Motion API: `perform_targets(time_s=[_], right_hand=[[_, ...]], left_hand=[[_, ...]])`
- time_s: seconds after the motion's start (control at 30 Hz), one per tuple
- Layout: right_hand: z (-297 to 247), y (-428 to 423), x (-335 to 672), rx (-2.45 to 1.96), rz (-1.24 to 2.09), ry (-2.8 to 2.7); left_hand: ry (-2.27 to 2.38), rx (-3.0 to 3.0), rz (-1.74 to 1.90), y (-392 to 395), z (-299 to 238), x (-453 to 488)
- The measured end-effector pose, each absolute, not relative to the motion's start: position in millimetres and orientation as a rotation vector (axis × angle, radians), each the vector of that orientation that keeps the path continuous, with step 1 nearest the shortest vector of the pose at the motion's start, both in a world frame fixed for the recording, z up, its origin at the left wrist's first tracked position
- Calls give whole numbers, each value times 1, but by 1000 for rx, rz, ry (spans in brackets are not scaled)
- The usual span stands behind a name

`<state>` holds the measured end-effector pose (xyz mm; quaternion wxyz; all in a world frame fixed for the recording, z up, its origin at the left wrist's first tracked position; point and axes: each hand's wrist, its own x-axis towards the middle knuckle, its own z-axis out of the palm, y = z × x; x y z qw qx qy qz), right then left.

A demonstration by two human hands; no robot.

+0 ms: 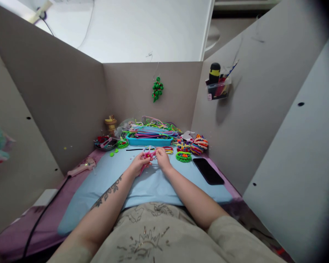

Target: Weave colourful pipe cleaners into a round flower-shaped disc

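One pink fuzzy-stem piece (147, 155) was held just above the blue-covered table (98, 175), past its middle toward the far edge. The left hand (138, 162) pinched it between thumb and fingers, with a pink length trailing below. The right hand (162, 159) was closed at the piece's right end, its fingers drawn together on a strand; the exact grip was too small to make out.

The step looked like fine shaping, and it seemed best served by a steady left pinch close to the bend while the right fingers made small, gentle turns, so the fuzz would not flatten or the wire kink. Keeping the trailing length free of the wrist looked wise.

Just beyond, at the far edge, stood a blue tray (149, 142) heaped with colored stems (153, 130). A round green piece (183, 157) lay toward the far right corner, and a dark phone (208, 171) near the right edge. A pink corded tool (83, 167), probably a glue gun, rested by the left edge.
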<state>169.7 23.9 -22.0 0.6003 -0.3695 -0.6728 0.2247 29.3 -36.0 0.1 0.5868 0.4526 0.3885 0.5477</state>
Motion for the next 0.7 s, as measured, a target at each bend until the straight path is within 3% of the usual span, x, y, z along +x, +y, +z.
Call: perform_targets(time_s=[0.27,0.7], right_hand=[[-14,9,171,-854,417,-1597],[-7,-22,162,-497,251,-2096]], left_hand=[[871,954,1401,-30,1,26],[845,933,1528,-25,-7,25]])
